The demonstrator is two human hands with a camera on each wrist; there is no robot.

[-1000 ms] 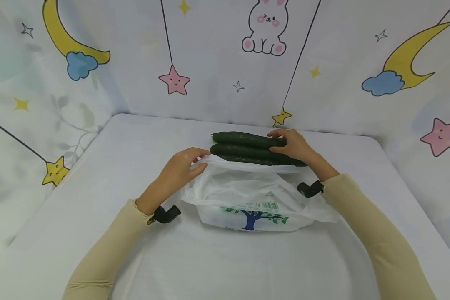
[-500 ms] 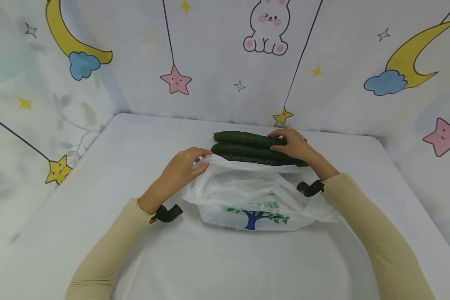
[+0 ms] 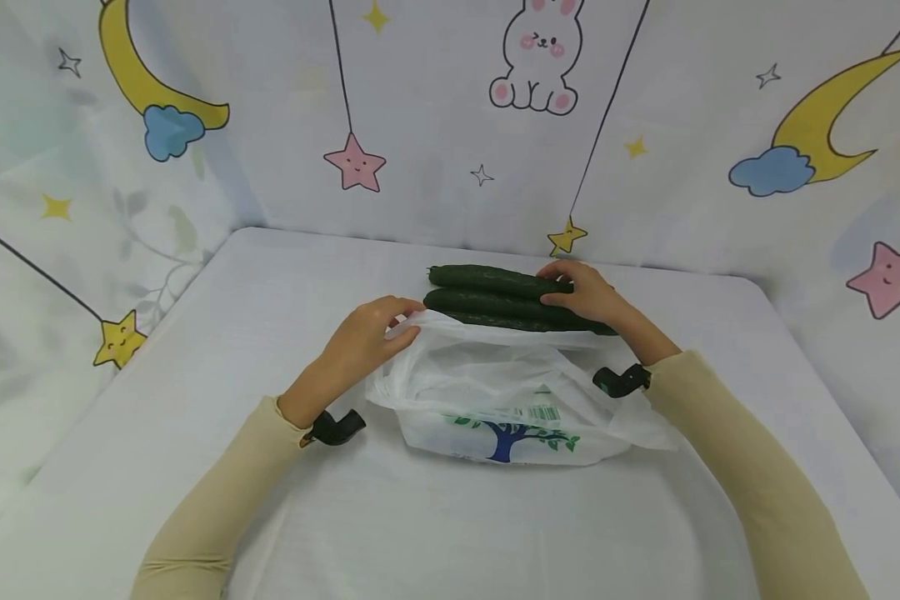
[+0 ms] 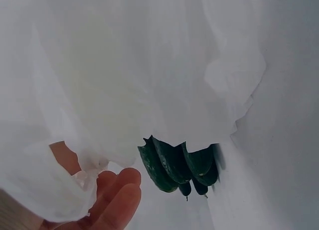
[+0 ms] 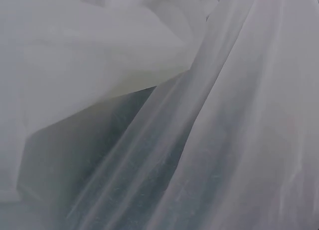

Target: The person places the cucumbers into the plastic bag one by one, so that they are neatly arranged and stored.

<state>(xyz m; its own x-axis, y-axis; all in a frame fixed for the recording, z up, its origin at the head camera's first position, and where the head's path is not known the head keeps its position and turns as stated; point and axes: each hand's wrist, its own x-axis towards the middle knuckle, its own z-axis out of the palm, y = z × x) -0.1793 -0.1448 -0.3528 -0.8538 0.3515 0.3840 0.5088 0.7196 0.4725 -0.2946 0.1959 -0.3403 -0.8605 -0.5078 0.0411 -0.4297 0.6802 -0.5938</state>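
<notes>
Several dark green cucumbers (image 3: 487, 302) lie side by side in a pile behind a white plastic bag (image 3: 457, 433). My right hand (image 3: 588, 293) grips the rear cucumber near its right end, thumb on the near side and fingers over the far side. At the bag's back left rim, my left hand (image 3: 360, 337) pinches the plastic between thumb and fingers. In the left wrist view, the cucumbers' ends (image 4: 174, 165) show below the bag, beside my left fingers (image 4: 122, 200). Bag plastic (image 5: 199, 115) fills the right wrist view and hides the right hand there.
The bag's mouth gapes upward between my arms, and a blue tree is printed on its front. A white-covered table (image 3: 465, 533) lies beneath everything. Behind it hangs a patterned cloth (image 3: 427, 100) with moons, stars and a rabbit. Black wrist cameras (image 3: 621, 381) sit near both sleeves.
The head view has shifted very slightly. Both hands, the cucumbers and the bag keep their places.
</notes>
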